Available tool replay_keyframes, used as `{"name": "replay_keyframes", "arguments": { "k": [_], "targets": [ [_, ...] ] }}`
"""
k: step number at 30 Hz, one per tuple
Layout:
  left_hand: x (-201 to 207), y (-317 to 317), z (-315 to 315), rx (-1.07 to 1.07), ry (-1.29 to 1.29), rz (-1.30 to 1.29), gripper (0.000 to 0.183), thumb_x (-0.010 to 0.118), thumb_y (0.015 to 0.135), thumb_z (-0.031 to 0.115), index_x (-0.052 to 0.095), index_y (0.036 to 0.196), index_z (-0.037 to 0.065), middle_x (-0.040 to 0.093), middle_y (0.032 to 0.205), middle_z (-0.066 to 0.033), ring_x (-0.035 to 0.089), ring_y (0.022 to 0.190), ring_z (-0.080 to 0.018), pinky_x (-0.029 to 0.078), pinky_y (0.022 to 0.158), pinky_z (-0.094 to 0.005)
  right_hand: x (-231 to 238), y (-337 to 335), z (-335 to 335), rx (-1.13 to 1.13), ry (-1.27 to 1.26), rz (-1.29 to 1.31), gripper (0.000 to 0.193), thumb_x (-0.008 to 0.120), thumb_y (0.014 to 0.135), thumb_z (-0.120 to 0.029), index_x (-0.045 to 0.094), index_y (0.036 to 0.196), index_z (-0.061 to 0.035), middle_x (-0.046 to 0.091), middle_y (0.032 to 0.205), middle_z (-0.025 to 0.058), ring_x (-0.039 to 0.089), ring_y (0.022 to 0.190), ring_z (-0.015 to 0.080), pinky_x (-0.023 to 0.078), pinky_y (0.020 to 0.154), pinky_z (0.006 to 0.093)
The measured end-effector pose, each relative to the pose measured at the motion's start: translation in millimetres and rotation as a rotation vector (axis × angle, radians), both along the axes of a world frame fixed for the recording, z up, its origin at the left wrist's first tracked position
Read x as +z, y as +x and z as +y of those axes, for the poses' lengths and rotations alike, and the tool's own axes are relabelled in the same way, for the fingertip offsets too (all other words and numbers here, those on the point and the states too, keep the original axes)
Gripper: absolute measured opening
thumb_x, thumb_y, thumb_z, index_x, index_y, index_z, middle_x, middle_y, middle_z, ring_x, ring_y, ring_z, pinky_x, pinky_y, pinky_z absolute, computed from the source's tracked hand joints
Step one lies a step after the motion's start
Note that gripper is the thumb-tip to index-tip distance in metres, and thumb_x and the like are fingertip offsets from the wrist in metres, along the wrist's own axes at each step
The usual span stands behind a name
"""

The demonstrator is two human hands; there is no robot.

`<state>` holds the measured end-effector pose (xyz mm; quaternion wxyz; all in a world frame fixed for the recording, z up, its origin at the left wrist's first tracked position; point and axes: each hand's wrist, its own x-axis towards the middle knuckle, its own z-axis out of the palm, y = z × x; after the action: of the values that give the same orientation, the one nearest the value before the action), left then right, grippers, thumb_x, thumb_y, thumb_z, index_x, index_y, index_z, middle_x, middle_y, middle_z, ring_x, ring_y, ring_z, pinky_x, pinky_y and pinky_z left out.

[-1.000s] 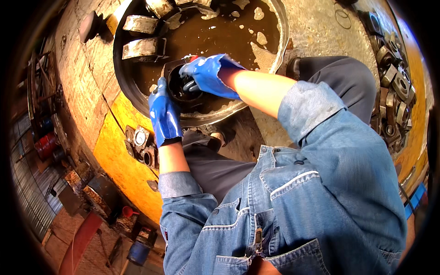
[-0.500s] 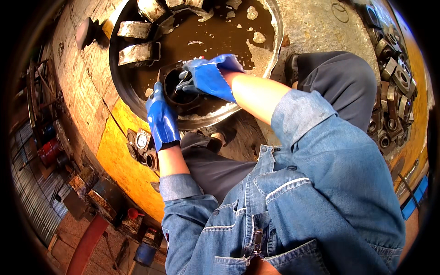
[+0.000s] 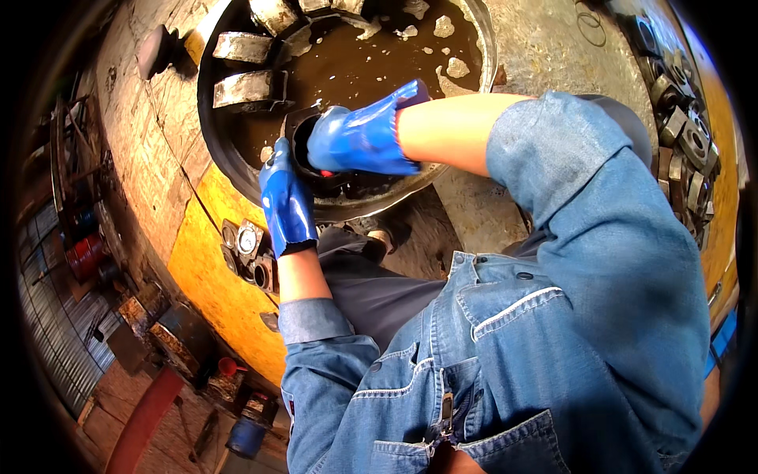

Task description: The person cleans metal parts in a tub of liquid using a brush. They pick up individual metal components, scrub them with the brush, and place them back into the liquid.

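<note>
A dark, wet metal housing with a round bore (image 3: 297, 123) stands in a wide round basin (image 3: 488, 47) of brown liquid (image 3: 379, 67). Its left side is gripped by my left hand (image 3: 287, 201), in a blue rubber glove, with the thumb along the rim. At the bore's opening is my right hand (image 3: 359, 141), gloved the same way, its fingers curled and partly hidden. A small red piece (image 3: 326, 173) pokes out under that hand; the rest of whatever it belongs to is out of sight.
Worn metal housings (image 3: 246, 90) sit along the basin's left and far sides. Small metal parts (image 3: 249, 238) lie on a yellow board (image 3: 207, 276) at near left. A pile of metal parts (image 3: 693, 142) lies at far right, and a wire ring (image 3: 591, 29) is on the floor.
My right hand has turned over at the bore, its elbow swinging outward; the red piece now shows below the hand instead of above it. My left hand keeps its grip on the housing.
</note>
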<state>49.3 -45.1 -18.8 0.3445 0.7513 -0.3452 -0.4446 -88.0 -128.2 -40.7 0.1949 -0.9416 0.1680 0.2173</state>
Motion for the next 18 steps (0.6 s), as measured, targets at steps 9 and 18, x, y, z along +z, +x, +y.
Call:
{"name": "replay_keyframes", "arguments": {
  "k": [9, 18],
  "targets": [
    [-7.8, -5.1, -8.0, 0.209, 0.048, 0.197, 0.046, 0.054, 0.112, 0.035, 0.074, 0.119, -0.006, 0.078, 0.107, -0.0128, 0.071, 0.092, -0.0196, 0.056, 0.084, -0.0315, -13.1, -16.6, -4.7, 0.162, -0.071, -0.484, 0.032, 0.061, 0.095, -0.029, 0.081, 0.105, -0.0061, 0.080, 0.100, 0.0131, 0.077, 0.097, 0.0322, 0.060, 0.085, 0.0467],
    [-18.3, 5.2, -7.6, 0.184, 0.052, 0.207, 0.047, 0.055, 0.112, 0.035, 0.072, 0.125, -0.007, 0.078, 0.113, -0.0154, 0.072, 0.092, -0.0238, 0.057, 0.084, -0.0340, -7.8, 7.6, 6.3, -0.083, -0.018, -0.044, 0.027, 0.068, 0.096, -0.025, 0.080, 0.113, -0.0090, 0.081, 0.106, 0.0117, 0.078, 0.098, 0.0348, 0.062, 0.083, 0.0467]
  ]
}}
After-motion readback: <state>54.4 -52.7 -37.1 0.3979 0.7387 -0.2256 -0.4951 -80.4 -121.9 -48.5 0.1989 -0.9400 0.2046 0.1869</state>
